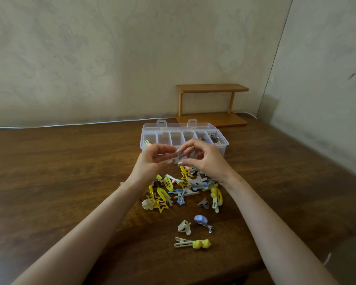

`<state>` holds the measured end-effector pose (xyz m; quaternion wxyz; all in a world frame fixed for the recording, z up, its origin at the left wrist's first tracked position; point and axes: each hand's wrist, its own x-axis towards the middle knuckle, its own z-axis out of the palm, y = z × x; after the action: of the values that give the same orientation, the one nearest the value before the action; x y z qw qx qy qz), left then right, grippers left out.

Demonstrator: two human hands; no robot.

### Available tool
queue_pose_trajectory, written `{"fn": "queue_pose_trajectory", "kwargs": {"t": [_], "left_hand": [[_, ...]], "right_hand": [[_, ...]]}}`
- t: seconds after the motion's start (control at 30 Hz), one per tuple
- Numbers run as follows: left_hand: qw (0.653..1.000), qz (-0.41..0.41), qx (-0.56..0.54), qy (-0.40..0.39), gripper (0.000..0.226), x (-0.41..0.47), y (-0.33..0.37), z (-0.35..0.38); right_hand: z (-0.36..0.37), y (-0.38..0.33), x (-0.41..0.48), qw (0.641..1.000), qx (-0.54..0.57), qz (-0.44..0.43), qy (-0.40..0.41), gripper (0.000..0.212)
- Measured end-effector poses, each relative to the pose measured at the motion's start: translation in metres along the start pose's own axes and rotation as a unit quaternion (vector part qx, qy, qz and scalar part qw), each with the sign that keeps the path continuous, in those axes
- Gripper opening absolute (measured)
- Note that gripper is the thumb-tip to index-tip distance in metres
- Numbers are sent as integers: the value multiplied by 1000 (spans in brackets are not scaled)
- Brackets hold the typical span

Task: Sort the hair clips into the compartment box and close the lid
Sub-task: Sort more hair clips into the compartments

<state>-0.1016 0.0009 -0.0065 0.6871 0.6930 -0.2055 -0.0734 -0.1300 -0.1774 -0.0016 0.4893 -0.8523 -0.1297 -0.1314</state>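
2 hands — L (152, 160), R (207, 161) — pinch grey clip (180, 156) by clear plastic box (223, 148).

The person's two forearms are bare from the wrists to the near edge of view; the left hand (152, 159) and right hand (206, 159) have longish fingernails with a pale, glossy finish

I read the compartment box (221, 150) as clear glossy plastic. In front of it the hair clips (183, 188) look mostly matt plastic, a few shiny metal. The tabletop (60, 171) under it is dark grained wood, faintly sheened; the shelf (212, 88) behind it smooth wood
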Motion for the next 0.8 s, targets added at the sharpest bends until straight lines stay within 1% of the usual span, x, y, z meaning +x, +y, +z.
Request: {"fn": "queue_pose_trajectory", "kwargs": {"t": [0.07, 0.13, 0.2, 0.33, 0.4, 0.53, 0.63, 0.8], "left_hand": [[998, 17, 57, 17, 25, 0, -1, 1], [994, 34, 101, 28, 22, 0, -3, 2], [989, 46, 136, 29, 20, 0, -5, 2], [982, 58, 174, 38, 16, 1, -6, 2], [981, 60, 181, 40, 15, 0, -6, 2], [977, 74, 198, 35, 15, 0, -7, 3], [971, 92, 221, 16, 15, -2, -6, 6], [949, 116, 294, -14, 14, -2, -8, 17]], "right_hand": [[-5, 2, 3, 995, -35, -7, 91, 19], [-10, 4, 8, 982, -67, -15, 173, 18], [-15, 6, 15, 970, -108, -14, 218, 17], [-18, 7, 29, 956, -200, 11, 213, 29], [-19, 8, 30, 950, -222, 15, 218, 30], [-25, 14, 18, 950, -205, 17, 234, 22], [-34, 18, 7, 956, -186, 30, 226, 18], [-43, 28, -8, 961, -156, 57, 220, 15]]}}
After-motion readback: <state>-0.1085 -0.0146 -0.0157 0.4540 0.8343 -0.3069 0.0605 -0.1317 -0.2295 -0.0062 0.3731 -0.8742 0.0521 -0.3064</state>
